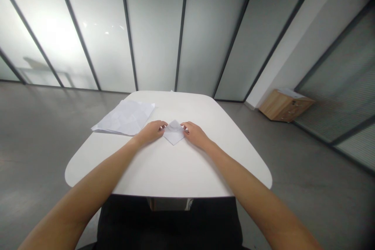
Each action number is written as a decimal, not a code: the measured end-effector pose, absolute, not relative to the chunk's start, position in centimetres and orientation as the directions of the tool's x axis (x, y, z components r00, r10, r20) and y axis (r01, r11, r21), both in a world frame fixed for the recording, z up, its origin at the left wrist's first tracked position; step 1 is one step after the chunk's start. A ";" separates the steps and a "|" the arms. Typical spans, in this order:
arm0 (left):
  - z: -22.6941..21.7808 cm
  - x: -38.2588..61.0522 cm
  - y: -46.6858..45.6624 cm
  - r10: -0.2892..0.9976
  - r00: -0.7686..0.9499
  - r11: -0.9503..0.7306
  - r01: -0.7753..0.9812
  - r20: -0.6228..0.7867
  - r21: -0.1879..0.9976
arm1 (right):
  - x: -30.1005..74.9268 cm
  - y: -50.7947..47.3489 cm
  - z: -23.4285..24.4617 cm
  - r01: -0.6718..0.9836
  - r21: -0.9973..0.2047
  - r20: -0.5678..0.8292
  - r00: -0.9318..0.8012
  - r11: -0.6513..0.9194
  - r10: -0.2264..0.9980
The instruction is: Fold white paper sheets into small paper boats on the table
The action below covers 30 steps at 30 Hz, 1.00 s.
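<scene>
You're reaching both forearms [114, 168] inward, your left grip [153, 131] and right grip [195, 134] pinching the folded paper [174, 134] between them. Your fingers [187, 125] are hiding its side corners.

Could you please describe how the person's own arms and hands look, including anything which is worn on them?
The left hand and right hand are bare, without gloves; no ring can be made out at this size. The left forearm and right forearm show no sleeve, watch or bracelet, and no cables or clear markings.
</scene>
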<state>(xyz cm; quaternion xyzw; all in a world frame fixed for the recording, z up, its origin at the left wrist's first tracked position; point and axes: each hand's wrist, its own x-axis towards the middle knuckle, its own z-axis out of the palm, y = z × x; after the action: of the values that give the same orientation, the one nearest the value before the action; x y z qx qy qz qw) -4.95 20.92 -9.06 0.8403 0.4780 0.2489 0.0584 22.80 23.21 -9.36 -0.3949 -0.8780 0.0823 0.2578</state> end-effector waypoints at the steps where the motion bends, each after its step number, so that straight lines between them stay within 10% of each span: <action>1: -8.9 -5.1 20.9 0.835 0.427 -0.538 0.767 0.348 0.350 | 22.9 23.2 -9.3 0.656 -0.345 0.375 -0.559 0.671 0.740; 30: -6.7 -6.0 19.7 0.771 0.568 -0.636 0.713 0.288 0.296 | 24.3 23.7 -8.8 0.623 -0.274 0.313 -0.662 0.732 0.681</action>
<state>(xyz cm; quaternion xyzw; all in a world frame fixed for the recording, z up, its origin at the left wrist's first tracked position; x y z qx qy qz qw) -6.01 19.66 -6.73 0.8824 0.4205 0.1980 0.0734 24.33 23.68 -8.77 -0.3587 -0.9088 0.0719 0.2004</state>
